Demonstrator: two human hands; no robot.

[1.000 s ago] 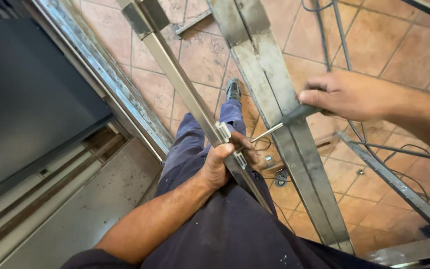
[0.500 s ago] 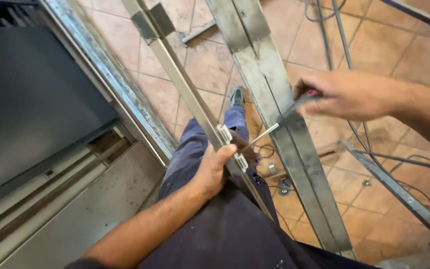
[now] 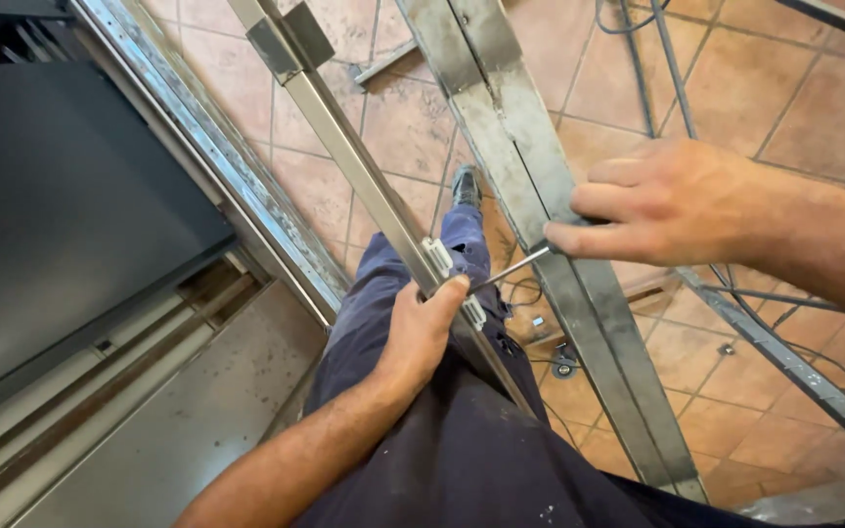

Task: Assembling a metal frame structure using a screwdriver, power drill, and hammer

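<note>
Tiled floor (image 3: 364, 127) | left hand (image 3: 422, 328) grips upright bar (image 3: 364, 176) | right hand (image 3: 672, 200) pinches screwdriver (image 3: 512, 266), tip down-left

Beside the slim brushed-metal bar (image 3: 364, 181), a wider steel rail (image 3: 540, 225) looks dull, scuffed and blotchy; the screwdriver shaft (image 3: 512, 267) touching the bar is bright polished metal, the floor tiles (image 3: 735, 88) beyond are matt terracotta, the trousers (image 3: 442, 460) dusty navy cloth
</note>
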